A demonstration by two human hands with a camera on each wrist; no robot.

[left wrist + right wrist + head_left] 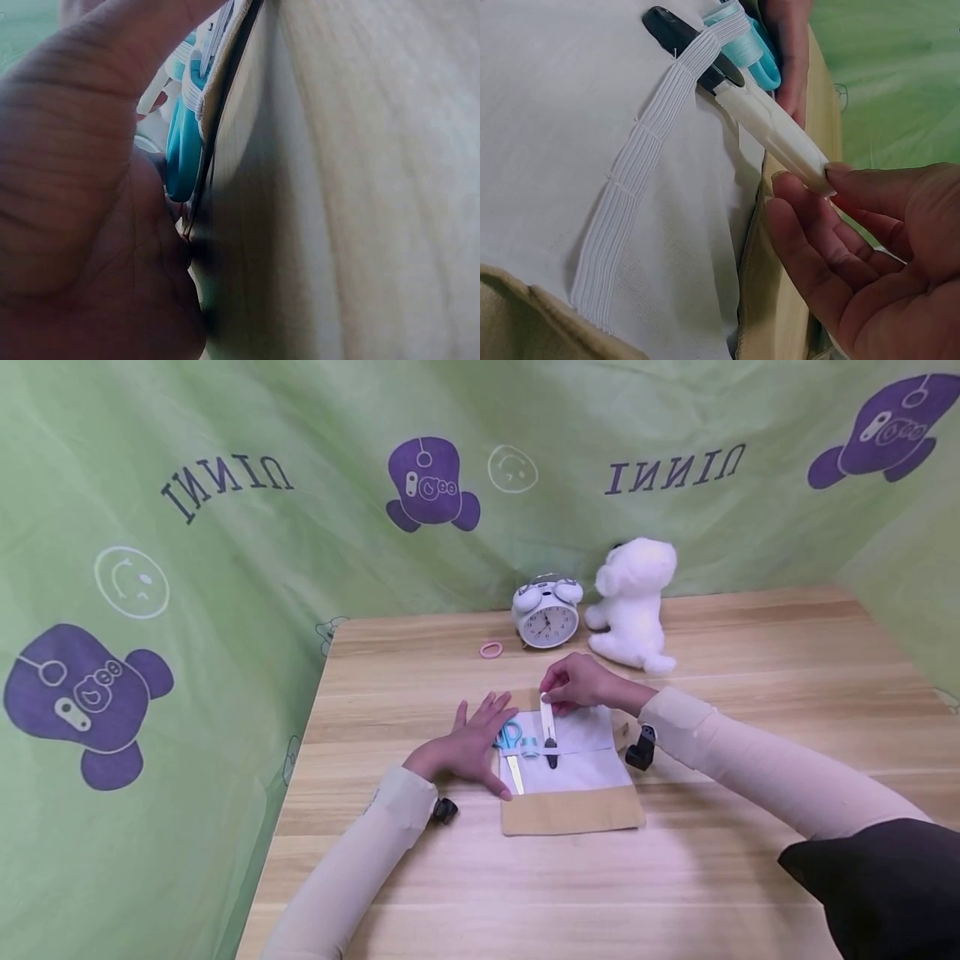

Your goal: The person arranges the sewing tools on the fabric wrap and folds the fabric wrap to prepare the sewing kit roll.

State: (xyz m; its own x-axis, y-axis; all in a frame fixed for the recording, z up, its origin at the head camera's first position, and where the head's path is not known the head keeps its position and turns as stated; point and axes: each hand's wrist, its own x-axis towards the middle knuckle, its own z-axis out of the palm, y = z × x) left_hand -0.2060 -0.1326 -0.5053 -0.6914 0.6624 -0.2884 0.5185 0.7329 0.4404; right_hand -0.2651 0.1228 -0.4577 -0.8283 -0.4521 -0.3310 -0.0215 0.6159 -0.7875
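An unfolded tan fabric pouch with a white lining lies on the table. My right hand pinches the end of a slim white tool with a black end, whose exact kind does not show. The black end is tucked under the white elastic strap. Left of it, a light-blue thread spool and turquoise-handled scissors sit under the same strap, blades toward me. My left hand rests spread along the pouch's left edge, beside the scissors' turquoise handle.
Behind the pouch stands a white twin-bell alarm clock, with a white plush dog to its right. A small pink ring lies left of the clock. Green printed curtain hangs along the back and left of the wooden table.
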